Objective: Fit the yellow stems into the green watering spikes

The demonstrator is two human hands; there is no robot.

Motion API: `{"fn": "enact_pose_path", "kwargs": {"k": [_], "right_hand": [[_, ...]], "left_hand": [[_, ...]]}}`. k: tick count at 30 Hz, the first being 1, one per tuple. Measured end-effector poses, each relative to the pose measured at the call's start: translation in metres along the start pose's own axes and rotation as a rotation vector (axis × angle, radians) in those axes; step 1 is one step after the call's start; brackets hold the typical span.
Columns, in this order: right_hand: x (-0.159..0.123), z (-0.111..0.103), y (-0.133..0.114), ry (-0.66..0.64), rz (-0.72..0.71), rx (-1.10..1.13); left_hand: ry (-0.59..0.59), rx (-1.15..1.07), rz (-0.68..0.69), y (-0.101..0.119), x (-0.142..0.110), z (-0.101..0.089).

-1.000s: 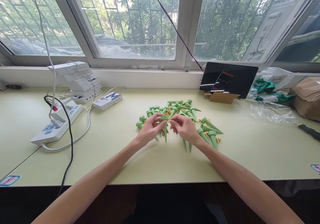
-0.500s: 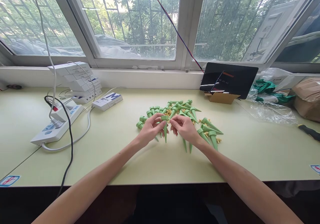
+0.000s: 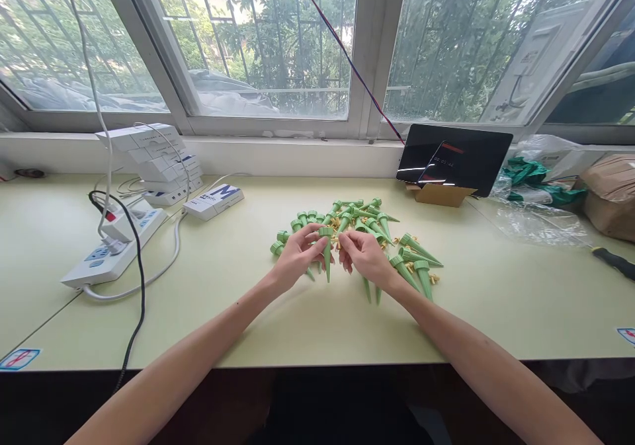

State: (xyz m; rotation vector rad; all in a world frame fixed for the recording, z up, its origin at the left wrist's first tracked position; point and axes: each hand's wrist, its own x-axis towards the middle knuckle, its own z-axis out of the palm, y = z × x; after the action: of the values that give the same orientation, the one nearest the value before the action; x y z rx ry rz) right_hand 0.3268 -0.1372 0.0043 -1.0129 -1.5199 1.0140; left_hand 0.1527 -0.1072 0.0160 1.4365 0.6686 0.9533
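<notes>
My left hand (image 3: 297, 257) is closed on a green cone-shaped spike (image 3: 327, 254), held point-down above the pale green table (image 3: 307, 319). My right hand (image 3: 366, 254) pinches something small at the spike's top; I cannot make it out. Just behind both hands lies a pile of several more green spikes (image 3: 370, 223) mixed with small yellow parts (image 3: 333, 223). More green spikes (image 3: 414, 264) lie to the right of my right wrist.
A white power strip (image 3: 116, 246) with black and white cables sits at the left, near stacked white boxes (image 3: 153, 161) and a flat box (image 3: 213, 200). A dark tablet (image 3: 454, 157) leans on a cardboard box at the back right. Plastic bags (image 3: 540, 180) lie far right.
Hardly anything differs: both hands stay at the spike, with only slight finger shifts at its top.
</notes>
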Motion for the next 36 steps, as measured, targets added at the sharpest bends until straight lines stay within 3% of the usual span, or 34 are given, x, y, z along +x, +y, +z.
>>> {"fn": "enact_pose_path", "kwargs": {"k": [19, 36], "right_hand": [[-0.0024, -0.003, -0.0026, 0.04, -0.068, -0.224], [-0.0032, -0.0043, -0.0048, 0.025, -0.052, -0.224]], "left_hand": [[-0.02, 0.029, -0.024, -0.0001, -0.0015, -0.0007], [-0.016, 0.083, 0.007, 0.0049, -0.004, 0.0027]]}}
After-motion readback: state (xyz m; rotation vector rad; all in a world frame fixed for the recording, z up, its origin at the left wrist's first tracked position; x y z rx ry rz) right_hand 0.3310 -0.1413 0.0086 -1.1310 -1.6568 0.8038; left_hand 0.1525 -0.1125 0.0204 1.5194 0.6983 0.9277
